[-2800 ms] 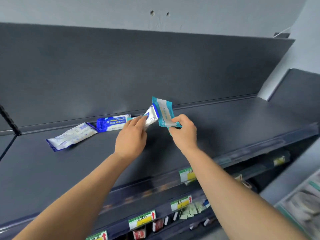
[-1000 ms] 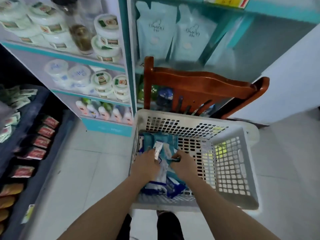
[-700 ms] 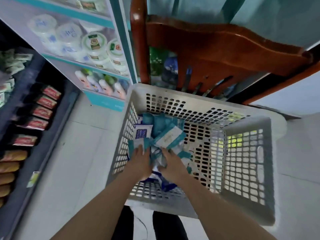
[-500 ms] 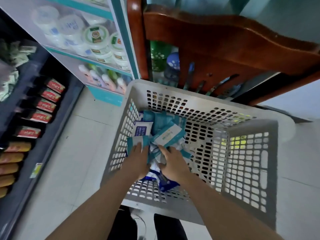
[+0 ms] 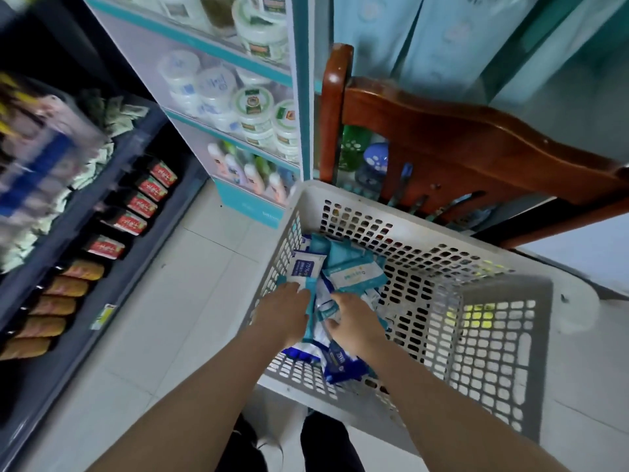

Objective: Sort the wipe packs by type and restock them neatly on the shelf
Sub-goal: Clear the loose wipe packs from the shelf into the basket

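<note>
Digging through basket's (image 5: 408, 224) wipe packs (image 5: 354, 275), left hand (image 5: 282, 311) and right hand (image 5: 355, 323), to separate types; fingers (image 5: 291, 289) possibly gripping, cannot tell.

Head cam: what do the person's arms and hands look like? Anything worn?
No sleeves in view, bare skin right up to the frame edge. On the left hand and right hand: no gloves, and no watch, ring or band visible.
</note>
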A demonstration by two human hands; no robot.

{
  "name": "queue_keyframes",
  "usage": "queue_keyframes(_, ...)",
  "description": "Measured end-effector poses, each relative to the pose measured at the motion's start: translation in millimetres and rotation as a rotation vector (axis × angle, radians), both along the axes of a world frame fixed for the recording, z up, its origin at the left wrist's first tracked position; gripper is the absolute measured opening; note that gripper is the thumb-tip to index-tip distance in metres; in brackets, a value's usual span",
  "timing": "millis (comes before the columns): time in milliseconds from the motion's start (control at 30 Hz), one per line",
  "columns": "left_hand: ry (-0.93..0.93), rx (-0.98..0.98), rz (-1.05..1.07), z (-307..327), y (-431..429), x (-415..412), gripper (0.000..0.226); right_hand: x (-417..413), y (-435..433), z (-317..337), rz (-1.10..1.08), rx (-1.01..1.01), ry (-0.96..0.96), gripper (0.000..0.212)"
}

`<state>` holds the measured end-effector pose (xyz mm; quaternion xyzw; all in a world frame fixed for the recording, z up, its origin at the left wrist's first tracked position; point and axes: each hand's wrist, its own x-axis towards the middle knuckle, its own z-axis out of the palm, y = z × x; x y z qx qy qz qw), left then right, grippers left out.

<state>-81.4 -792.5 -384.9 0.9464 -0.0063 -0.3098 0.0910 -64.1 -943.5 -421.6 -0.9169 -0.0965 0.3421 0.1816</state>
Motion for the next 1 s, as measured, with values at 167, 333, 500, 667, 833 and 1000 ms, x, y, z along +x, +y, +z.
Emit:
queue_keyframes(167, -0.133, 0.006, 0.096, 51.1, 25.8, -2.3, 0.03, 13.9, 29.0, 47.0, 0.086, -0.01, -0.14, 0.042)
queue_keyframes(333, -0.182, 0.154, 0.217, 110.4, 72.9, -16.9, 0.032, 19.4, 78.8, 107.5, 0.277, -0.032, -0.349, 0.039)
queue_keyframes(500, -0.249, 0.236, 0.385, 165.5, 147.5, -58.8, 0.026, 7.7, 154.1, 166.4, 0.433, 0.018, -0.465, 0.046)
queue_keyframes(667, -0.329, 0.336, 0.553, 215.1, 235.8, -124.0, 0.027, -23.5, 254.6, 212.6, 0.59, 0.113, -0.577, 0.044)
queue_keyframes(833, -0.407, 0.465, 0.648, 253.7, 332.4, -198.1, 0.027, -69.5, 368.1, 256.1, 0.789, 0.193, -0.687, 0.037)
queue_keyframes(1000, -0.501, 0.565, 0.732, 288.0, 423.5, -270.9, 0.029, -119.5, 475.4, 292.5, 0.935, 0.288, -0.767, 0.038)
